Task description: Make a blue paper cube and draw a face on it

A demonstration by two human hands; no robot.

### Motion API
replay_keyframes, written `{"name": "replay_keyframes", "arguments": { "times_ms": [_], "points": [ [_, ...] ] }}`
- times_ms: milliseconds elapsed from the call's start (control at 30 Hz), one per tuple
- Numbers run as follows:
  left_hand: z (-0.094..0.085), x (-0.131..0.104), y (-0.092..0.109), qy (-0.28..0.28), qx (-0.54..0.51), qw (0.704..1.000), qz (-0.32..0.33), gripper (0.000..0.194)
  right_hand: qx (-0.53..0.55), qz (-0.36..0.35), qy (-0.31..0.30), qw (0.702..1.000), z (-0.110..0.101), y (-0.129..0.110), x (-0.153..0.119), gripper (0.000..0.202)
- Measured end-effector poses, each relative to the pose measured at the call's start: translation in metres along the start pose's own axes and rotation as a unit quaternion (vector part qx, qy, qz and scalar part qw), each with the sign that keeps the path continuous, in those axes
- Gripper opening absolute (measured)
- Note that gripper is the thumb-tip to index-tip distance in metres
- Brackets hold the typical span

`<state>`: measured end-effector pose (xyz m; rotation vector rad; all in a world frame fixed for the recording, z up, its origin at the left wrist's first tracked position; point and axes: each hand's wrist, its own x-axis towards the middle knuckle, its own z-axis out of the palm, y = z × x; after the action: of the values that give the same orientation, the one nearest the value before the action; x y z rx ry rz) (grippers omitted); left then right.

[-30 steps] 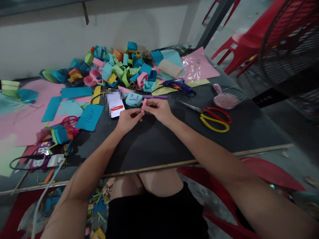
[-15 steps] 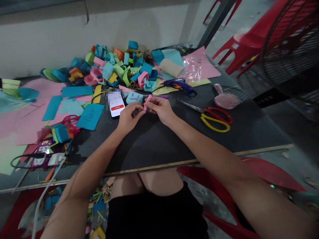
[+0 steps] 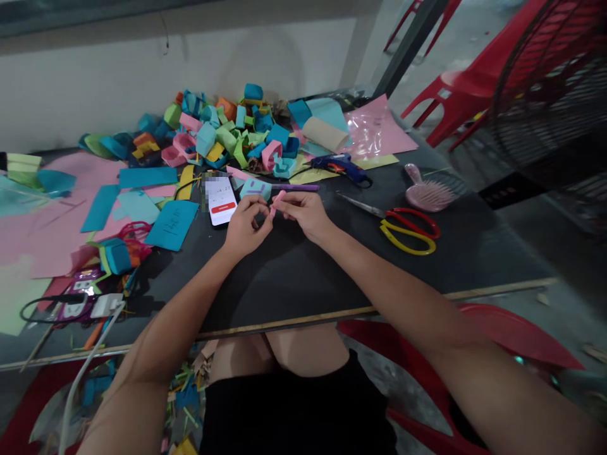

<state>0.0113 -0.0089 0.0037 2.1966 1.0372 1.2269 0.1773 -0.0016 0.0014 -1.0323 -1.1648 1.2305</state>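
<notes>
Both hands pinch a small folded strip of pink paper (image 3: 279,200) above the dark table. My left hand (image 3: 247,224) holds its lower left end between thumb and fingertips. My right hand (image 3: 305,213) grips the strip from the other side, fingers curled. Just behind them lie a light-blue paper piece (image 3: 255,188) with a purple mark and a purple pen (image 3: 296,187). A lit phone (image 3: 220,199) rests beside my left hand. To the right of my right hand, scissors (image 3: 391,221) with one red and one yellow handle lie partly apart.
A heap of folded coloured paper pieces (image 3: 227,129) stands along the wall. Behind the scissors are a glue gun (image 3: 341,167), a cardboard tube (image 3: 325,134) and a pink hairbrush (image 3: 427,189). Blue paper cards (image 3: 171,224) and a white charger (image 3: 107,305) lie left. A fan (image 3: 552,107) stands right.
The pink strip has shifted slightly left and down and turned a little between my fingers. Both hands keep their pinch. The camera view has moved slightly.
</notes>
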Motion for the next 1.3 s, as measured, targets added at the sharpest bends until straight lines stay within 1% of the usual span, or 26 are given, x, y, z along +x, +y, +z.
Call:
{"name": "replay_keyframes", "arguments": {
  "times_ms": [133,167,233,333,367,433,533,600,667,833,967,1100,1233,1300],
  "points": [
    [-0.0016,-0.0016,0.003,0.019,0.01,1.0,0.007,0.011,-0.006,-0.02,-0.003,1.0,0.0016,-0.0018,-0.0014,0.029],
    [-0.0014,-0.0024,0.0037,0.021,0.0,1.0,0.002,0.011,-0.004,-0.025,0.001,1.0,0.0016,-0.0022,-0.0017,0.029],
    [0.0,-0.0041,0.0041,0.025,-0.035,0.999,-0.028,0.01,-0.001,-0.036,0.005,0.999,0.0007,-0.0031,-0.0023,0.029],
    [0.0026,-0.0064,0.0023,0.013,-0.08,0.992,-0.092,0.032,0.002,-0.06,-0.013,0.998,-0.0023,-0.0039,-0.0032,0.025],
    [0.003,-0.0069,0.0014,0.006,-0.081,0.991,-0.101,0.033,0.004,-0.067,-0.02,0.998,-0.0032,-0.0039,-0.0035,0.023],
    [0.0029,-0.0075,-0.0001,-0.001,-0.065,0.993,-0.096,0.028,0.01,-0.081,-0.03,0.996,-0.0046,-0.0036,-0.004,0.02],
    [0.0008,-0.0077,-0.001,0.019,-0.026,0.997,-0.071,0.023,0.013,-0.091,-0.046,0.995,-0.0057,-0.0031,-0.0039,0.017],
    [-0.0007,-0.0075,-0.0009,0.032,-0.012,0.998,-0.061,0.021,0.011,-0.093,-0.057,0.994,-0.0064,-0.0033,-0.0032,0.02],
    [-0.0014,-0.0074,-0.0008,0.035,-0.009,0.998,-0.053,0.021,0.011,-0.091,-0.059,0.994,-0.0072,-0.0037,-0.0021,0.024],
    [0.0001,-0.0075,-0.0025,0.014,-0.011,0.998,-0.058,0.02,0.017,-0.097,-0.042,0.994,-0.0076,-0.0055,0.0,0.022],
    [0.0012,-0.007,-0.0047,0.018,-0.019,0.998,-0.058,0.024,0.044,-0.079,-0.032,0.995,-0.006,-0.0064,-0.0004,0.021],
    [0.0015,-0.006,-0.0045,0.014,-0.022,0.998,-0.051,0.026,0.047,-0.07,-0.014,0.996,-0.0055,-0.0045,0.0006,0.022],
    [0.0019,-0.0063,-0.0029,0.009,-0.026,0.998,-0.062,0.025,0.054,-0.076,-0.012,0.996,-0.0057,-0.0011,0.0026,0.025],
    [0.0023,-0.0067,-0.0022,0.002,-0.037,0.997,-0.07,0.024,0.047,-0.074,-0.001,0.996,-0.0053,-0.0005,0.0025,0.026]
  ]
}}
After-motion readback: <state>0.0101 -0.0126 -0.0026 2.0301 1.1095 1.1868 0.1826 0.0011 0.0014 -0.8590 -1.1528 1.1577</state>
